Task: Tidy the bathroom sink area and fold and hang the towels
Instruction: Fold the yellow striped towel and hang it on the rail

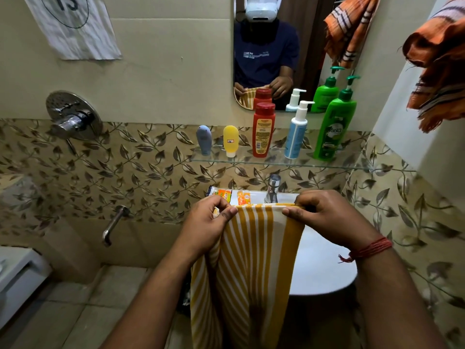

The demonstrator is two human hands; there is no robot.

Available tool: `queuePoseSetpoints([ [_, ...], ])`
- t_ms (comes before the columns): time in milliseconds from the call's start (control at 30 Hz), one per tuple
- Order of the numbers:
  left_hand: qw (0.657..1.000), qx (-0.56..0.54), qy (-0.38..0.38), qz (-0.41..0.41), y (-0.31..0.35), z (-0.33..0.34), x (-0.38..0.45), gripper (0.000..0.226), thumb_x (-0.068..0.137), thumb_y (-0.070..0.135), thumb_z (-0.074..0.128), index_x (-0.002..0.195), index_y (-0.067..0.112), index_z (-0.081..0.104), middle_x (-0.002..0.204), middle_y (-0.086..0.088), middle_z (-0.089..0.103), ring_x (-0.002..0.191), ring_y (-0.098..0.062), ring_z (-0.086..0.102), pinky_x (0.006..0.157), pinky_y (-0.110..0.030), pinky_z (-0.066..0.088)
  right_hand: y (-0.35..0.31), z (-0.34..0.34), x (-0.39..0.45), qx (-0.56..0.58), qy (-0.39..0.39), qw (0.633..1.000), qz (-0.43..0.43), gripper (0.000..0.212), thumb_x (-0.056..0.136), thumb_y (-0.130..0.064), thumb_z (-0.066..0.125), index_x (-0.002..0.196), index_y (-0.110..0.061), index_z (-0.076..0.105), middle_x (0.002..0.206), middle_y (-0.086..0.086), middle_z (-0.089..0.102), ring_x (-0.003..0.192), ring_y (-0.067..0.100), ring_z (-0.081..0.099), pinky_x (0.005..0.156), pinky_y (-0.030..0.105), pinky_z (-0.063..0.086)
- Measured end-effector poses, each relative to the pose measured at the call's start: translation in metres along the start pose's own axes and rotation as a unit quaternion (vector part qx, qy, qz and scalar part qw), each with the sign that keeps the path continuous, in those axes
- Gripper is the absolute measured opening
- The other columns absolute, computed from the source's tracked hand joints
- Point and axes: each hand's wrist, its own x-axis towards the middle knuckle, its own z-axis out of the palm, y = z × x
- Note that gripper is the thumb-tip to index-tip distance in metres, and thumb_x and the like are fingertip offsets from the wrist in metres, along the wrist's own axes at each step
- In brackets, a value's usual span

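- Both forearms reach forward from the bottom edge, and between them hangs a yellow-and-white striped towel (246,260), folded over at its top edge and falling straight down in front of the sink (319,268).
- Left hand (208,222) pinches the towel's upper left corner, thumb over curled fingers.
- Right hand (324,215) pinches the upper right corner the same way, thumb lying along the fold; a red thread bracelet (367,249) circles that wrist.
- Between the two hands the top edge runs taut and nearly level, just in front of the tap (273,188).
- Small orange packets (232,196) lie on the sink's back rim, just behind the left hand.
- On the glass shelf (276,163) above the sink stand five containers in a row: a grey-blue tube (203,139), a yellow tube (230,140), a red bottle (263,129), a white-and-blue pump bottle (298,131) and a green pump bottle (336,127).
- Behind the shelf a mirror (276,54) reflects the person holding the towel.
- An orange striped towel (437,66) hangs bunched at upper right, well apart from the hands.
- On the left wall are a round chrome shower valve (74,115) and, lower, a spout (114,224).
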Motion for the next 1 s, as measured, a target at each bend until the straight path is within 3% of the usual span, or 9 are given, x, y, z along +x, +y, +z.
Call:
queuePoseSetpoints([
  [167,0.999,-0.044,0.008,-0.011,-0.001,-0.001,0.002,0.012,0.091,0.028,0.070,0.087,0.016,0.066,0.089,0.010,0.065,0.087,-0.006,0.060,0.076,-0.029,0.046,-0.006,-0.001,-0.006,0.175,0.058,0.983,0.012,0.041,0.081,-0.054,0.059,0.073,-0.013,0.065,0.070,0.006,0.058,0.068,0.018,0.057,0.062,0.039,0.048],
  [267,0.993,-0.102,0.061,-0.029,-0.003,-0.006,0.004,0.020,0.086,0.047,0.064,0.094,0.028,0.063,0.096,0.012,0.066,0.093,0.000,0.061,0.081,-0.023,0.047,-0.006,-0.006,-0.005,0.252,0.092,0.962,0.045,0.029,0.083,-0.044,0.065,0.080,-0.016,0.065,0.073,0.001,0.057,0.070,0.014,0.055,0.061,0.038,0.047],
  [400,0.979,-0.092,0.174,-0.056,-0.011,-0.015,0.006,0.033,0.084,0.060,0.052,0.098,0.031,0.057,0.095,0.018,0.062,0.090,-0.008,0.062,0.077,-0.028,0.047,-0.002,-0.013,-0.005,0.240,0.141,0.953,0.117,0.006,0.093,-0.028,0.068,0.094,-0.029,0.063,0.087,-0.002,0.065,0.074,0.017,0.060,0.058,0.036,0.050],
  [533,0.962,-0.057,0.243,-0.111,-0.019,-0.032,0.009,0.023,0.099,0.046,0.049,0.107,0.025,0.053,0.092,0.008,0.059,0.089,-0.017,0.058,0.068,-0.028,0.040,0.006,-0.030,-0.010,0.095,0.199,0.958,0.183,0.004,0.094,-0.026,0.066,0.095,-0.030,0.065,0.094,0.000,0.064,0.077,0.017,0.059,0.068,0.037,0.055],
  [600,0.955,-0.063,0.250,-0.150,-0.025,-0.037,0.009,0.022,0.103,0.039,0.047,0.112,0.021,0.055,0.089,0.010,0.057,0.083,-0.013,0.055,0.063,-0.026,0.038,0.007,-0.035,-0.012,0.090,0.211,0.953,0.196,0.003,0.093,-0.024,0.066,0.092,-0.025,0.068,0.090,0.002,0.065,0.070,0.020,0.058,0.059,0.032,0.052],
  [700,0.962,-0.078,0.216,-0.149,-0.022,-0.025,0.011,0.032,0.103,0.039,0.045,0.117,0.014,0.059,0.100,0.003,0.063,0.094,-0.018,0.060,0.074,-0.028,0.042,-0.005,-0.029,-0.009,0.253,0.160,0.934,0.193,0.006,0.093,-0.014,0.067,0.088,-0.014,0.070,0.081,0.011,0.066,0.066,0.027,0.064,0.051,0.035,0.057],
  [800,0.973,-0.112,0.154,-0.133,-0.005,0.000,0.011,0.022,0.105,0.027,0.044,0.112,0.013,0.060,0.091,0.014,0.058,0.080,0.001,0.054,0.062,-0.008,0.042,-0.026,-0.013,-0.002,0.431,0.012,0.887,0.167,0.013,0.089,0.000,0.066,0.099,-0.006,0.068,0.093,0.019,0.072,0.084,0.030,0.073,0.073,0.038,0.063],
  [900,0.974,-0.151,0.111,-0.124,0.014,0.014,0.009,0.025,0.105,0.034,0.040,0.107,0.016,0.058,0.085,0.011,0.057,0.074,-0.007,0.052,0.059,-0.018,0.043,-0.043,0.006,0.001,0.436,-0.120,0.887,0.094,0.035,0.086,0.012,0.065,0.116,-0.006,0.064,0.106,0.017,0.074,0.100,0.023,0.073,0.087,0.033,0.060],
  [1000,0.974,-0.175,0.075,-0.125,0.030,0.019,0.008,0.037,0.104,0.042,0.035,0.112,0.014,0.056,0.082,0.000,0.055,0.069,-0.011,0.051,0.058,-0.024,0.041,-0.063,0.027,0.006,0.348,-0.088,0.932,0.058,0.016,0.091,0.006,0.063,0.104,-0.002,0.068,0.083,0.013,0.073,0.074,0.019,0.071,0.066,0.023,0.058],
])
